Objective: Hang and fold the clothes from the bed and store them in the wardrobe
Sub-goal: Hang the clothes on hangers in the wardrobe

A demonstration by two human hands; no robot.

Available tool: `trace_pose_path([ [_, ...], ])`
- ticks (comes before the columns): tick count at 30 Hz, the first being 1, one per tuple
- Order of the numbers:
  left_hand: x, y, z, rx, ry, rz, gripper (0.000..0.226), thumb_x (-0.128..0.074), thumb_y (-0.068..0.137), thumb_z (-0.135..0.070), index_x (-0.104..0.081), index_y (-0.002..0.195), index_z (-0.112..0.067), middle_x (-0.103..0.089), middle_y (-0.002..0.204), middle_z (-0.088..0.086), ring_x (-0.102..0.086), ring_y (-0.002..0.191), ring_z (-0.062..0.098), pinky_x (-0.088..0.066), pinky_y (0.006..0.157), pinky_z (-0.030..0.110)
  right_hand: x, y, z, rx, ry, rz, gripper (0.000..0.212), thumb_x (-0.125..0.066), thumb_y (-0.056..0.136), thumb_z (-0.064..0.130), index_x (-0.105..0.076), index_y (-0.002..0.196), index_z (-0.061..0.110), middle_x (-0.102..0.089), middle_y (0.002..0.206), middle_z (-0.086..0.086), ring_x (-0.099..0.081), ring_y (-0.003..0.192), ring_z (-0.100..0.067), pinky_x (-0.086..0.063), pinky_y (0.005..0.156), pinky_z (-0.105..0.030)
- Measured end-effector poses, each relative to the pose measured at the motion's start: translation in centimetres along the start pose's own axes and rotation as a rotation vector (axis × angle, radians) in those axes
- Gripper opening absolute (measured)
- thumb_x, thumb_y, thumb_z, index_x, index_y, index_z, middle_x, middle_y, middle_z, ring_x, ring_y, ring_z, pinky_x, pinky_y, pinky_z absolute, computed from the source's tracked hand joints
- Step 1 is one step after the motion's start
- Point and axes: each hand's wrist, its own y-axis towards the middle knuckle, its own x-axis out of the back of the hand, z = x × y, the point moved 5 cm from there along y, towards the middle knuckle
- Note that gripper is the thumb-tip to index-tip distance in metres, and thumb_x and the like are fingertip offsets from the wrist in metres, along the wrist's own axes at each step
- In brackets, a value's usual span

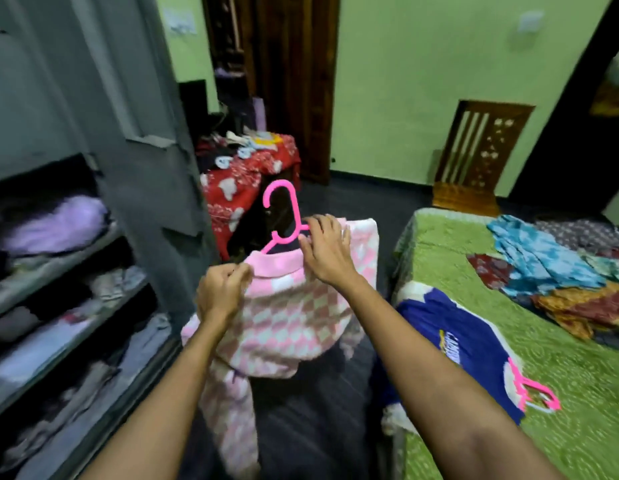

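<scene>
Left hand [220,292] pinches the soft, floppy pink sweater [287,323] at its collar; right hand [327,249] grips the stiff hanger [284,216] beside the shoulder.

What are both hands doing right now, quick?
Left hand: closed, pinching the collar of the pink sweater.
Right hand: fingers curled around the pink hanger where it meets the sweater's shoulder.

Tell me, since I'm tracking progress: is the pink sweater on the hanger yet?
Partly: pink hanger enters the pink sweater collar; hook sticks out.
</scene>
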Motion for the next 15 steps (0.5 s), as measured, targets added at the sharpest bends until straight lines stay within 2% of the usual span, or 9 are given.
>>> trace_pose_path([
  [2,5.2,0.5,0.9,-0.025,0.041,-0.056,0.058,-0.044,0.063,-0.062,-0.056,0.058,-0.005,-0.045,0.060,0.019,-0.046,0.061,0.029,-0.035,0.056,0.035,0.7,0.5,5.2,0.190,-0.072,-0.011,0.050,-0.025,0.093,0.044,-0.055,0.115,0.010,-0.056,0.111,-0.012,-0.050,0.112,-0.030,-0.028,0.103,-0.058],
  [4,9.7,0.9,1.6,-0.046,0.108,-0.135,0.071,-0.043,0.061,-0.074,-0.041,0.050,-0.004,-0.034,0.051,0.013,-0.040,0.054,0.030,-0.031,0.050,0.034,1.4,1.1,9.6,0.379,-0.133,-0.026,0.039,-0.034,0.093,0.035,-0.059,0.096,0.004,-0.061,0.085,-0.017,-0.060,0.081,-0.037,-0.046,0.074,-0.048],
  [5,11.6,0.9,1.9,-0.067,0.138,-0.172,0.074,-0.041,0.060,-0.078,-0.038,0.050,-0.004,-0.033,0.049,0.011,-0.042,0.054,0.032,-0.030,0.050,0.034,1.6,1.3,11.5,0.434,-0.159,0.012,0.037,-0.035,0.094,0.033,-0.058,0.095,0.003,-0.061,0.085,-0.019,-0.060,0.079,-0.039,-0.045,0.065,-0.044],
  [7,15.7,1.2,1.8,-0.151,0.145,-0.264,0.072,-0.037,0.059,-0.079,-0.044,0.051,-0.007,-0.040,0.048,0.010,-0.052,0.062,0.036,-0.029,0.053,0.035,2.2,1.2,15.1,0.474,-0.170,0.052,0.044,-0.028,0.096,0.040,-0.054,0.103,0.005,-0.061,0.100,-0.018,-0.057,0.093,-0.036,-0.040,0.068,-0.043],
  [8,17.1,1.3,1.5,-0.210,0.134,-0.297,0.070,-0.034,0.060,-0.076,-0.054,0.056,-0.010,-0.051,0.053,0.012,-0.058,0.070,0.036,-0.031,0.056,0.034,2.4,1.1,16.5,0.481,-0.140,0.045,0.049,-0.023,0.096,0.044,-0.053,0.105,0.007,-0.061,0.105,-0.016,-0.057,0.097,-0.034,-0.040,0.070,-0.042],
  [9,18.8,1.4,1.1,-0.279,0.132,-0.322,0.070,-0.033,0.061,-0.074,-0.066,0.069,-0.013,-0.063,0.066,0.012,-0.062,0.078,0.033,-0.037,0.061,0.033,2.6,1.0,18.5,0.489,-0.090,0.039,0.048,-0.024,0.096,0.045,-0.053,0.104,0.007,-0.061,0.107,-0.015,-0.057,0.100,-0.033,-0.041,0.072,-0.042],
  [11,20.4,1.8,-0.4,-0.405,0.181,-0.299,0.072,-0.036,0.067,-0.071,-0.069,0.100,-0.016,-0.071,0.092,0.008,-0.063,0.092,0.028,-0.045,0.082,0.039,2.7,0.6,21.9,0.507,-0.027,0.037,0.037,-0.034,0.099,0.040,-0.051,0.103,0.008,-0.062,0.107,-0.014,-0.057,0.101,-0.033,-0.041,0.071,-0.041],
  [13,21.9,2.1,-1.5,-0.452,0.190,-0.324,0.062,-0.044,0.075,-0.060,-0.064,0.109,-0.013,-0.070,0.096,0.010,-0.061,0.095,0.028,-0.044,0.089,0.044,2.9,0.5,25.3,0.524,0.024,0.033,0.033,-0.038,0.099,0.040,-0.051,0.100,0.009,-0.064,0.106,-0.015,-0.058,0.100,-0.035,-0.037,0.066,-0.038],
  [15,23.9,2.6,-1.8,-0.433,0.086,-0.419,0.037,-0.052,0.086,-0.037,-0.064,0.104,-0.007,-0.069,0.095,0.014,-0.062,0.093,0.032,-0.045,0.084,0.040,3.3,0.8,28.1,0.523,0.084,0.060,0.033,-0.042,0.097,0.043,-0.051,0.092,0.011,-0.065,0.099,-0.016,-0.058,0.094,-0.035,-0.032,0.063,-0.037],
])
